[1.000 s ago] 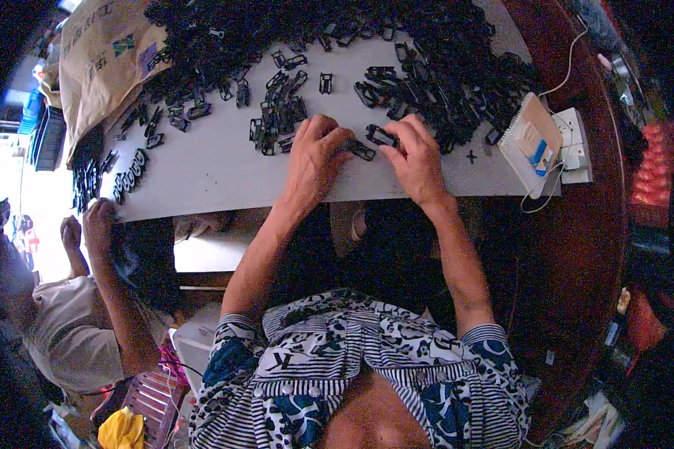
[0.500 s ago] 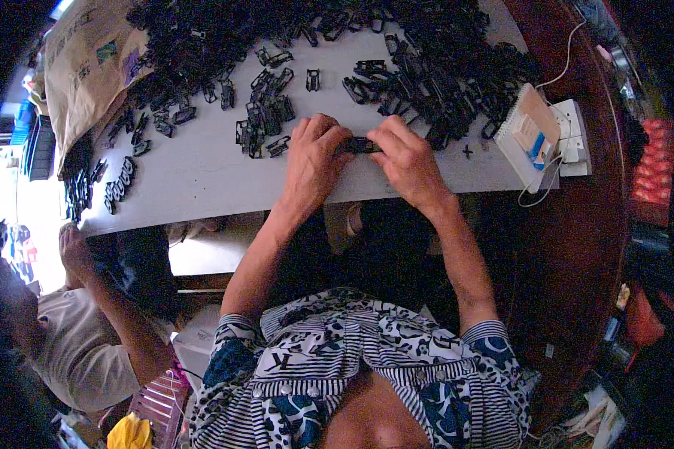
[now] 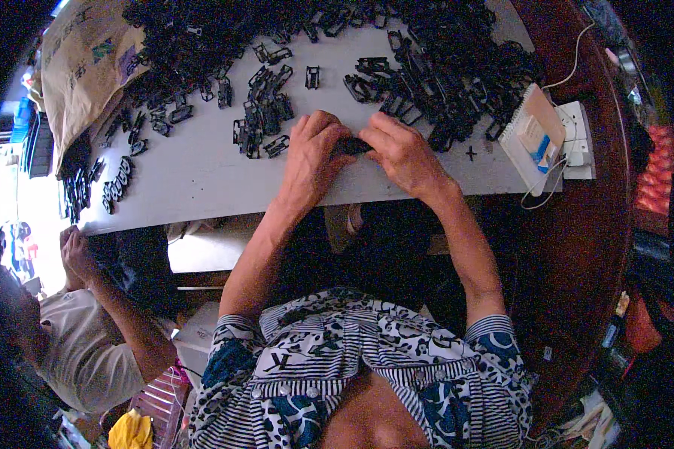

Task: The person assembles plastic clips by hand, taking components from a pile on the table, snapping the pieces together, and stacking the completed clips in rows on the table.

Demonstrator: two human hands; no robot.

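Note:
Between my two hands, low over the near part of the table, is a small black plastic frame-like part [image 3: 354, 145]. My left hand [image 3: 314, 153] is closed on its left end, thumb and fingers pinching it. From the other side my right hand [image 3: 406, 157] grips the right end, fingers curled and covering much of it. Just left of my left hand lies a loose cluster of similar black parts [image 3: 263, 112]. One single black part [image 3: 312, 76] stands apart beyond my hands. A big heap of the same parts [image 3: 434, 82] spreads beyond my right hand.
The pale table [image 3: 202, 176] carries a larger dark pile [image 3: 210, 37] along its far side. A sack [image 3: 86, 67] stands far left. Right are a spiral notepad [image 3: 530, 138] and a white power strip [image 3: 574, 138] with cords. A co-worker's hand [image 3: 77, 251] is at the left corner.
My right hand has shifted slightly left, closer to my left hand, and its fingers now cover more of the black part. The co-worker's hand has moved a little.

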